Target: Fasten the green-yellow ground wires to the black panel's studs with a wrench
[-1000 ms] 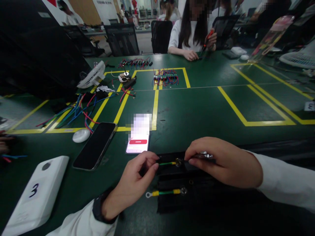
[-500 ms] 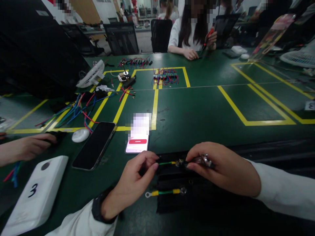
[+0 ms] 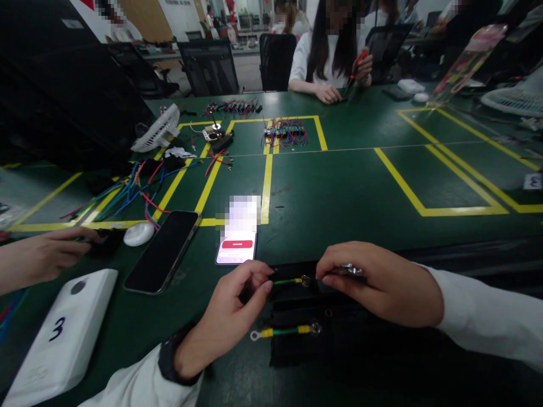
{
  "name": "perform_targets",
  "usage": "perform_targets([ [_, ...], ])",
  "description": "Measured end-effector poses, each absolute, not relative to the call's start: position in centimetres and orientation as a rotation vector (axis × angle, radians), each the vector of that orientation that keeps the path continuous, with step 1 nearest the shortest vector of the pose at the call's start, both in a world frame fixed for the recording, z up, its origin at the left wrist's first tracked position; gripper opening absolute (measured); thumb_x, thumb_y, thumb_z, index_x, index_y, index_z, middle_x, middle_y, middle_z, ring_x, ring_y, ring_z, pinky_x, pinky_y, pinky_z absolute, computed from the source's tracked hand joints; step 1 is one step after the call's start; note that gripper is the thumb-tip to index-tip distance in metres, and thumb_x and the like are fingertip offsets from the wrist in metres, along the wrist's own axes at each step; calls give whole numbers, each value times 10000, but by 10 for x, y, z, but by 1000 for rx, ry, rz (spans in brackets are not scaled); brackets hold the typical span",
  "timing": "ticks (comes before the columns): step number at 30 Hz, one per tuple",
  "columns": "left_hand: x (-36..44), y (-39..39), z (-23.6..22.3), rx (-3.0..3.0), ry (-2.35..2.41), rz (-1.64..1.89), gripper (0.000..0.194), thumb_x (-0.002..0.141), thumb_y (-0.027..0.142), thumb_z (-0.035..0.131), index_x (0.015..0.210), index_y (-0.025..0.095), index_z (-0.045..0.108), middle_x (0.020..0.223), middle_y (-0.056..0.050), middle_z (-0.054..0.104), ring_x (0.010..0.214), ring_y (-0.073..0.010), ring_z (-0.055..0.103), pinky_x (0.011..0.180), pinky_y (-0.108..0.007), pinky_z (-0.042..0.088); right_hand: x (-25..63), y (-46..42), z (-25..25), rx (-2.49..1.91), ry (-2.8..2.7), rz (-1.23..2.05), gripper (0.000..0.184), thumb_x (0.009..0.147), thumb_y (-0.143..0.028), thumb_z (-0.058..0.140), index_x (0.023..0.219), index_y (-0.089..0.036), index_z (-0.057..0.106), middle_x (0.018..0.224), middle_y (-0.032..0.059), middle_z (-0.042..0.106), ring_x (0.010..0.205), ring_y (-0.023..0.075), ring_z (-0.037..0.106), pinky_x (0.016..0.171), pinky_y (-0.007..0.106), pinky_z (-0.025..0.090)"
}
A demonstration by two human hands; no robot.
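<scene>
My left hand (image 3: 231, 308) is closed in a pinch on one end of a short green-and-yellow ground wire (image 3: 291, 281). The wire's other end has a ring terminal at a fastener (image 3: 305, 280) on a long black bar. My right hand (image 3: 375, 280) is closed just right of that fastener, fingertips slightly apart from it. Shiny metal (image 3: 351, 269) shows above its curled fingers; what kind of thing it is I cannot make out. Below lies a second green-and-yellow wire (image 3: 286, 331), fastened at its right end, its left ring terminal sticking out past the black bar (image 3: 288, 353).
To the left are a lit phone (image 3: 237, 249), a dark phone (image 3: 164, 251), a white round case (image 3: 138, 233) and a white box marked 3 (image 3: 63, 333). Another person's hand (image 3: 46, 254) works at the left edge. Loose wires (image 3: 131, 192) lie behind. Across the table a person holds a red-handled tool (image 3: 360, 59).
My right hand has shifted slightly left and up, and turned, so less of the metal shows. It has drawn off the fastener a little. My left hand stays put.
</scene>
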State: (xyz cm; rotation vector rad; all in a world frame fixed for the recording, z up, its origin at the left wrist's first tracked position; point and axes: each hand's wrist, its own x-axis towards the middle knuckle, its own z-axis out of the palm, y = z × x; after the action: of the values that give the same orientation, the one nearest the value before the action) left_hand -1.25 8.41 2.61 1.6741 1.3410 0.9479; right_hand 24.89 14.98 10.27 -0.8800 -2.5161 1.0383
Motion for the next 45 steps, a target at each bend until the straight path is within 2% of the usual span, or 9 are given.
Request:
perform_targets([
  [5, -16, 84, 24, 1674, 1339, 936, 109, 926, 156, 593, 1013, 210, 632, 737, 23, 604, 665, -163, 604, 635, -278, 509, 255, 147, 109, -954, -2384, 1013, 102, 954, -171, 565, 958, -206, 660, 828, -7, 721, 714, 132, 674, 661, 233, 508],
  [8, -17, 84, 23, 1669, 1334, 934, 103, 931, 163, 591, 1013, 210, 631, 743, 22, 599, 665, -162, 597, 639, -278, 510, 259, 144, 110, -1026, -2319, 940, 67, 966, -202, 568, 963, -215, 633, 815, -8, 710, 685, 135, 667, 625, 238, 497],
  [14, -14, 86, 24, 1666, 1343, 937, 97, 928, 166, 599, 1006, 213, 634, 736, 23, 600, 669, -165, 597, 639, -279, 507, 258, 137, 99, -1007, -2419, 899, 34, 935, -216, 619, 945, -225, 651, 829, 4, 733, 742, 175, 683, 672, 281, 491],
  [22, -12, 86, 25, 1668, 1347, 942, 100, 924, 167, 601, 1004, 217, 634, 735, 21, 620, 670, -168, 612, 632, -279, 507, 252, 137, 95, -987, -2526, 901, 109, 959, -222, 575, 984, -185, 674, 878, 47, 757, 791, 221, 689, 741, 346, 491],
  [36, -14, 84, 25, 1680, 1349, 949, 105, 918, 157, 598, 999, 212, 635, 726, 24, 611, 658, -164, 607, 626, -276, 501, 249, 149, 107, -868, -2572, 1029, 141, 934, -145, 564, 935, -201, 694, 878, 31, 742, 802, 187, 673, 751, 308, 499],
  [42, -14, 85, 24, 1666, 1340, 948, 99, 926, 165, 596, 1003, 213, 635, 727, 25, 608, 662, -164, 604, 625, -276, 502, 256, 146, 113, -982, -2418, 958, 93, 959, -212, 567, 911, -215, 646, 758, -12, 699, 642, 141, 641, 605, 256, 478],
  [45, -14, 86, 24, 1660, 1330, 945, 94, 931, 168, 593, 1002, 214, 635, 730, 26, 601, 662, -163, 598, 627, -278, 502, 259, 143, 109, -1014, -2411, 896, 60, 944, -229, 601, 904, -213, 643, 750, -11, 689, 653, 152, 638, 604, 266, 457],
])
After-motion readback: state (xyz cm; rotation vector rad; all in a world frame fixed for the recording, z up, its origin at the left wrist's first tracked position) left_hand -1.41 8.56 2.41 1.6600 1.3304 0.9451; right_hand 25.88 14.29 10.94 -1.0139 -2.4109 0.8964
